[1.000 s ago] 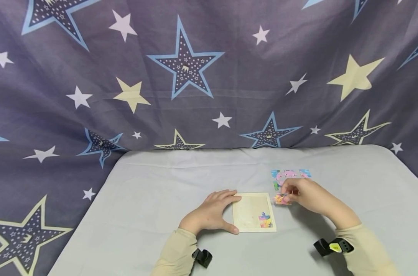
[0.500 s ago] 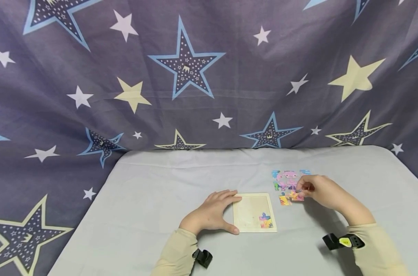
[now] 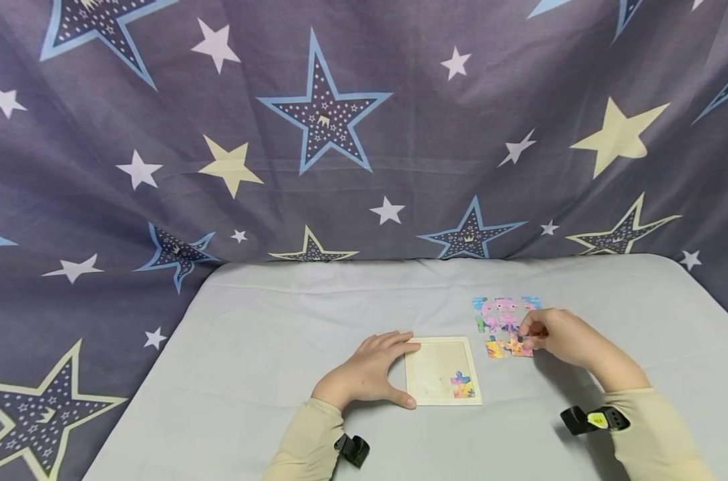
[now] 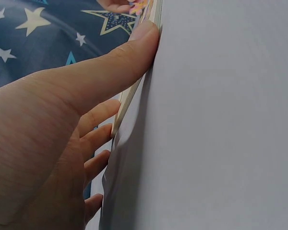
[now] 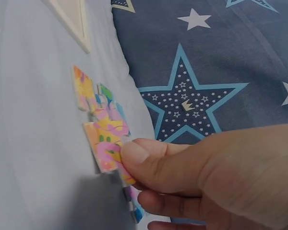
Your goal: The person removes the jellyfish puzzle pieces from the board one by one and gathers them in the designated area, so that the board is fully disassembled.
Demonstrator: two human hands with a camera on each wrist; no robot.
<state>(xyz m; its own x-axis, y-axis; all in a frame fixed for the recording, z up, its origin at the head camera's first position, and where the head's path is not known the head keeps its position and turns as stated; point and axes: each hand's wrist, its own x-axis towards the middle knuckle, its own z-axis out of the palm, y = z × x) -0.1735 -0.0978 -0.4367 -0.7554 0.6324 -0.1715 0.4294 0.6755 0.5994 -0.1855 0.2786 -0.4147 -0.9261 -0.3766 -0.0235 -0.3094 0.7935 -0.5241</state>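
Observation:
My left hand (image 3: 367, 371) rests on the left side of a cream puzzle tray (image 3: 431, 367), fingers spread, its thumb (image 4: 144, 40) along the near edge. One colourful jigsaw piece (image 3: 462, 385) lies in the tray's near right corner. To the right of the tray, my right hand (image 3: 561, 339) pinches a yellow and pink jigsaw piece (image 5: 104, 146) between thumb and fingers, low over the table. Beside it lies another yellow jigsaw piece (image 5: 82, 88). Just behind, several pink and blue pieces (image 3: 505, 305) sit close together, partly hidden by the right hand.
The hands work on a table with a pale grey cloth (image 3: 316, 307). A dark curtain with stars (image 3: 412, 140) hangs behind and along the left side. Both wrists carry black cameras, one the left wrist camera (image 3: 353, 449).
My right hand has moved right with the pinched piece, away from the tray, uncovering the loose yellow piece. It then shifted slightly toward me. The left hand and tray stay put.

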